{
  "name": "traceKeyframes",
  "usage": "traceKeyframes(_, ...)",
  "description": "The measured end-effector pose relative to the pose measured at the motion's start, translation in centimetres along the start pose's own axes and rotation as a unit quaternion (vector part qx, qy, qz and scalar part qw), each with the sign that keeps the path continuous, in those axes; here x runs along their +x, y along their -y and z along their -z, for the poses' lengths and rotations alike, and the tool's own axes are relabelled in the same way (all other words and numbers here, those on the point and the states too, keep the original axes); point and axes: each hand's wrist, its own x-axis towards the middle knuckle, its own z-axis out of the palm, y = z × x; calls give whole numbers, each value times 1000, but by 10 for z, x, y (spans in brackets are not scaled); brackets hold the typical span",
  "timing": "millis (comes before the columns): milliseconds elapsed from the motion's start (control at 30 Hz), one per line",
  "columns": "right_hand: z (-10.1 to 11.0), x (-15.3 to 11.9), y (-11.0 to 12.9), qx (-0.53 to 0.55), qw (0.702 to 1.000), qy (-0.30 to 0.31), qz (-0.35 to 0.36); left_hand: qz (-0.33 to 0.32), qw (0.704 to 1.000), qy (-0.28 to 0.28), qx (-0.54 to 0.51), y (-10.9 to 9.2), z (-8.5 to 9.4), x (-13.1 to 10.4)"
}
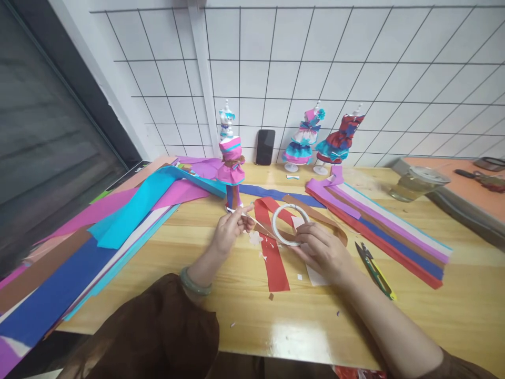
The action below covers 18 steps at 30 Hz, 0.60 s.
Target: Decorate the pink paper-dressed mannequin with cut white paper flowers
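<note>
My right hand (325, 251) grips a white roll of tape (275, 223) by its right side, above the table. From the roll a narrow strip of tape (260, 222) runs left to my left hand (230, 230), whose fingers pinch its end. Just behind my left hand stands a small dress form in a pink paper dress (232, 171) with a brown waistband. Beneath the roll lie a red paper strip (276, 268), a curled brown strip (335, 226) and small white scraps (255, 238). Yellow-handled thread snips (374, 271) rest right of my right hand.
Coloured paper strips (87, 268) pile up at the left, and more strips (394, 237) fan out at the right. Along the tiled wall stand a phone (265, 147) and dressed forms (303, 139). A lidded container of yellowish liquid (414, 184) sits at the right.
</note>
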Motion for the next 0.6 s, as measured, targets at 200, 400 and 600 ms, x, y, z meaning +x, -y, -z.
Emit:
traceKeyframes(200, 5, -2, -6, -9, 999, -3, -47, -58, 987, 1, 153, -1, 1, -2)
traceKeyframes(400, -1, -14, -28, -34, 985, 31, -163, -204, 877, 108, 422, -3, -3, -15)
traceKeyframes(600, -13, -18, -34, -53, 976, 79, -197, -262, 739, 245, 571, 4, -14, -23)
